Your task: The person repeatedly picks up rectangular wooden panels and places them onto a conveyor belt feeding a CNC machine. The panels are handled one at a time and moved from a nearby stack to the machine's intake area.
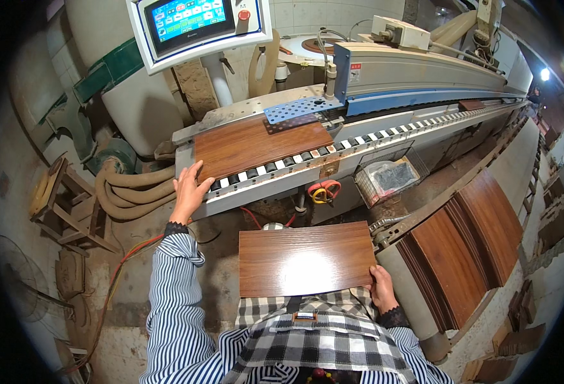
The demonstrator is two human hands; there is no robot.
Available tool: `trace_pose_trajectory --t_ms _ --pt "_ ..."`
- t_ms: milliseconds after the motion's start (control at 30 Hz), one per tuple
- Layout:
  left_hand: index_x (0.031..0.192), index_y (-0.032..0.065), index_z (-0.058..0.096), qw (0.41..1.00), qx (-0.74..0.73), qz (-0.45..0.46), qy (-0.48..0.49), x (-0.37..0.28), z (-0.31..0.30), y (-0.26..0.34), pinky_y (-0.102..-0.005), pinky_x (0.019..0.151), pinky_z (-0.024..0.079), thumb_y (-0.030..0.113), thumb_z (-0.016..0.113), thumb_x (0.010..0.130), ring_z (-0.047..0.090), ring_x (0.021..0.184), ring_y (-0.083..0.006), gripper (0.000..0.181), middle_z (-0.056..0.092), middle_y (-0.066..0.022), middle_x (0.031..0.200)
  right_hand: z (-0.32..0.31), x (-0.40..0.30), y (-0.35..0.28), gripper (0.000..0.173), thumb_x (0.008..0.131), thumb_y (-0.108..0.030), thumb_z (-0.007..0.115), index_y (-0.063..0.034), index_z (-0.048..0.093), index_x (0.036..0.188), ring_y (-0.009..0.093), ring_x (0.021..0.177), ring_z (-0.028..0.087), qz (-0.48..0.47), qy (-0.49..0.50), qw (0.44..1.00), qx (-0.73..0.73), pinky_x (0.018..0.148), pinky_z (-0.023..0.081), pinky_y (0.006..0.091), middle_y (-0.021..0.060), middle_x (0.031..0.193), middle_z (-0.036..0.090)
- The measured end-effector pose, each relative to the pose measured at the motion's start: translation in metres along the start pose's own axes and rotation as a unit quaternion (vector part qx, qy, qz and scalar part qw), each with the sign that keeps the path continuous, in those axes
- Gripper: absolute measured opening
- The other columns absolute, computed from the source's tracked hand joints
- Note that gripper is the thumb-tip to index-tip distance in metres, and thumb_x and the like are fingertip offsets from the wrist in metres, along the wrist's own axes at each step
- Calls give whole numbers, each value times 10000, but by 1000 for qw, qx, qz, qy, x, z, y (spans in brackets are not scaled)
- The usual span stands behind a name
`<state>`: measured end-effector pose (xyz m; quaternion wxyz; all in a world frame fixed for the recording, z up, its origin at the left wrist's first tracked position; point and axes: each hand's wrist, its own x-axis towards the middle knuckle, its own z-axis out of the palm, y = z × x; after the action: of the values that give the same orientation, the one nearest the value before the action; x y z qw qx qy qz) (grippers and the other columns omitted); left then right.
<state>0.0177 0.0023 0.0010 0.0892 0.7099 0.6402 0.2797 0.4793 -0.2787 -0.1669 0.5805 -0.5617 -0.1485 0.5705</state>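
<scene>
A brown wood-grain panel (258,144) lies flat on the infeed of a long edge-banding machine (407,72), its far end reaching under a blue perforated guard plate (301,110). At the panel's near left corner, my left hand (190,189) rests with spread fingers against its edge. My right hand (382,288) grips the right end of a second wood-grain panel (306,259), which is held level above my lap. Light glares off the middle of that panel. Black and white feed rollers (282,165) run along the machine's front edge.
A touch-screen control panel (191,21) with a red stop button (244,16) stands behind the infeed. Scissors (324,191) hang below the rail beside a wire basket (390,175). At right, stacked panels (455,259) lie on a conveyor belt (517,153). Ribbed hoses (133,192) curve at left.
</scene>
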Motion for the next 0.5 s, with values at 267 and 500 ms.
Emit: trace_pose_trajectory --t_ms 267,500 --pt "1399 116 454 999 37 16 -3 10 19 40 -618 1120 82 413 662 853 300 1391 -373 655 502 -128 1399 6 -7 -7 180 971 -214 531 -63 582 1055 137 794 633 1 -4 1000 -2 689 568 307 28 941 627" --pt "1403 123 443 997 37 63 4 29 60 85 -598 1130 95 431 652 859 311 1393 -360 659 526 -150 1371 2 -11 -13 324 982 -189 510 -10 516 1253 150 839 654 -17 -76 997 27 698 584 292 79 1058 643"
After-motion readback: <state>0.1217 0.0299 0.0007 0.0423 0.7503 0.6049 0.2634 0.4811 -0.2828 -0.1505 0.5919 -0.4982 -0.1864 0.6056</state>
